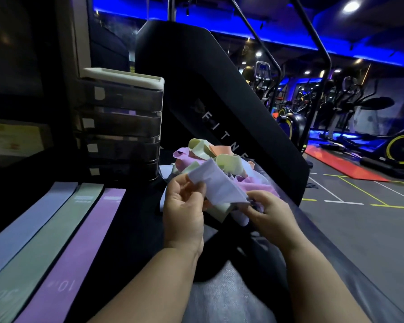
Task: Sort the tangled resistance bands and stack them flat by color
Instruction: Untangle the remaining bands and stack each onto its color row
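Dim gym [336, 108]; lilac band [216, 186] diagonal, upper-left to lower-right

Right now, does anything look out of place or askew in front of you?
Only the heap of bands is a mess: pink, green and orange loops twisted together behind both hands. The left hand and right hand pinch a pale lilac band over it. The three flat bands lie straight, side by side.
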Action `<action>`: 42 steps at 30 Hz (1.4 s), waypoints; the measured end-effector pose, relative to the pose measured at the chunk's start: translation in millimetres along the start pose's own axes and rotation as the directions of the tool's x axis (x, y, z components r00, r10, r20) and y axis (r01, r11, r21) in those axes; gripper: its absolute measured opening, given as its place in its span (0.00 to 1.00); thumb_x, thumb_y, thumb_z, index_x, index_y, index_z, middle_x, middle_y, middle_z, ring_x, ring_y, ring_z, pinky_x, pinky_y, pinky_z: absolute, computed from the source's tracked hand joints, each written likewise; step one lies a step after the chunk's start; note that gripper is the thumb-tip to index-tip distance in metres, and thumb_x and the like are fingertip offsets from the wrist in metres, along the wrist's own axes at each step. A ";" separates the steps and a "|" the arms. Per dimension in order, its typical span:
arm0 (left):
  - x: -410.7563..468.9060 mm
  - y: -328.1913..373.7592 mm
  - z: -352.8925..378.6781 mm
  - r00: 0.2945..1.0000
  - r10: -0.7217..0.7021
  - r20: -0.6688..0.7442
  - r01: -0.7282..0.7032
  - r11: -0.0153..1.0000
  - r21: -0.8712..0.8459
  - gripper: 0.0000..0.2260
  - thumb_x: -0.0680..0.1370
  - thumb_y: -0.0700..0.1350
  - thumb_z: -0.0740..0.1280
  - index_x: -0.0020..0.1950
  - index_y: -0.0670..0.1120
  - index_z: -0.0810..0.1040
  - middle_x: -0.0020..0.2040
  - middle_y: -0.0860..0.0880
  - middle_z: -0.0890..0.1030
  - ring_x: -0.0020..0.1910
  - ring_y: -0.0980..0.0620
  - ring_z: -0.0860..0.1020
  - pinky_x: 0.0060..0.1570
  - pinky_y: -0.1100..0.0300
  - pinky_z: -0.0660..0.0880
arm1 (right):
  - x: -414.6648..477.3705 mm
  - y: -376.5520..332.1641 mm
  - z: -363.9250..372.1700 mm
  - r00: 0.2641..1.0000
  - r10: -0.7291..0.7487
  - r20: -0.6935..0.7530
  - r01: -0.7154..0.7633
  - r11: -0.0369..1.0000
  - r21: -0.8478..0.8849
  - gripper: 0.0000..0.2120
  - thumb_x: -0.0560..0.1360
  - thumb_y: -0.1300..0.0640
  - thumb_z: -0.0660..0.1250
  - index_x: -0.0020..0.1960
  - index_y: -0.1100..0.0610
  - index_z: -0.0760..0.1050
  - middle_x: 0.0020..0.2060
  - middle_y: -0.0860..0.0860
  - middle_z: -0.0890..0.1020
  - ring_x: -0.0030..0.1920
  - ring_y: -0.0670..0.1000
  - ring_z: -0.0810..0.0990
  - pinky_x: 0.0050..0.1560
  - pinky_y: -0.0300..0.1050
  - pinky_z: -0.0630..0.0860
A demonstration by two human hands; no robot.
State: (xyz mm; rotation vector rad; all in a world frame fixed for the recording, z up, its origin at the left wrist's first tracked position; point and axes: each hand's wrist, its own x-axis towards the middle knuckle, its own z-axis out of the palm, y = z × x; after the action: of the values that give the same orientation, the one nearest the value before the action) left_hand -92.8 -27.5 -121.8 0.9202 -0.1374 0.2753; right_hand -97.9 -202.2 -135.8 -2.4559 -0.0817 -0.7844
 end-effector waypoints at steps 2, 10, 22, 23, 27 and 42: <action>0.1 0.1 -0.4 1.000 0.003 -0.023 -0.003 1.000 0.005 0.07 0.78 0.35 0.67 0.46 0.47 0.75 0.38 0.54 0.82 0.40 0.54 0.78 0.45 0.56 0.76 | 1.4 3.6 1.6 0.995 -0.063 -0.083 0.062 0.998 -0.011 0.10 0.72 0.47 0.68 0.37 0.52 0.77 0.30 0.43 0.77 0.34 0.43 0.73 0.37 0.38 0.67; 8.3 -6.5 -1.6 0.991 -0.109 -0.078 0.111 0.994 0.020 0.06 0.79 0.40 0.66 0.47 0.45 0.70 0.39 0.47 0.79 0.33 0.55 0.80 0.33 0.62 0.78 | -2.6 -23.6 -12.5 0.980 -0.113 -0.166 0.176 0.885 0.431 0.11 0.75 0.56 0.64 0.34 0.56 0.73 0.28 0.41 0.73 0.30 0.40 0.68 0.32 0.33 0.65; -10.7 -19.1 4.3 0.915 -0.334 0.226 0.271 0.924 0.270 0.21 0.73 0.40 0.74 0.60 0.48 0.67 0.49 0.45 0.83 0.46 0.52 0.83 0.50 0.59 0.79 | -5.6 -18.9 0.1 0.981 -0.170 -0.088 0.187 0.953 0.237 0.09 0.72 0.52 0.70 0.36 0.56 0.76 0.27 0.46 0.75 0.30 0.40 0.68 0.32 0.41 0.68; -8.6 -18.3 3.9 0.935 -0.303 0.184 0.241 0.925 0.295 0.18 0.75 0.38 0.72 0.59 0.48 0.68 0.47 0.45 0.83 0.43 0.53 0.82 0.46 0.61 0.78 | -6.9 -19.8 -2.7 0.985 -0.156 -0.080 0.172 0.945 0.278 0.06 0.71 0.54 0.70 0.36 0.53 0.78 0.28 0.44 0.76 0.30 0.40 0.69 0.32 0.39 0.69; -5.6 -10.4 3.3 0.962 -0.248 0.110 0.214 0.943 0.253 0.12 0.77 0.33 0.66 0.54 0.47 0.70 0.41 0.48 0.80 0.30 0.60 0.77 0.30 0.68 0.73 | -3.3 -12.5 -9.7 0.949 0.096 -0.302 0.045 0.903 0.428 0.02 0.69 0.52 0.66 0.38 0.48 0.77 0.35 0.45 0.81 0.38 0.45 0.78 0.40 0.40 0.73; -17.9 0.8 12.4 0.988 -0.058 0.142 0.038 0.989 0.140 0.12 0.78 0.31 0.64 0.53 0.47 0.72 0.42 0.51 0.83 0.37 0.63 0.80 0.37 0.72 0.74 | 16.6 18.7 1.7 0.871 0.491 -0.010 -0.345 0.626 0.700 0.11 0.68 0.48 0.73 0.42 0.55 0.80 0.35 0.48 0.84 0.37 0.52 0.81 0.41 0.48 0.77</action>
State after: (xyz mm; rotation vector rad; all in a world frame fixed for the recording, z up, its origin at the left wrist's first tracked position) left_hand -110.2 -40.1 -117.9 1.0786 -0.2326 0.1740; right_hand -79.1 -218.8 -137.0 -1.5801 0.2439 -0.6299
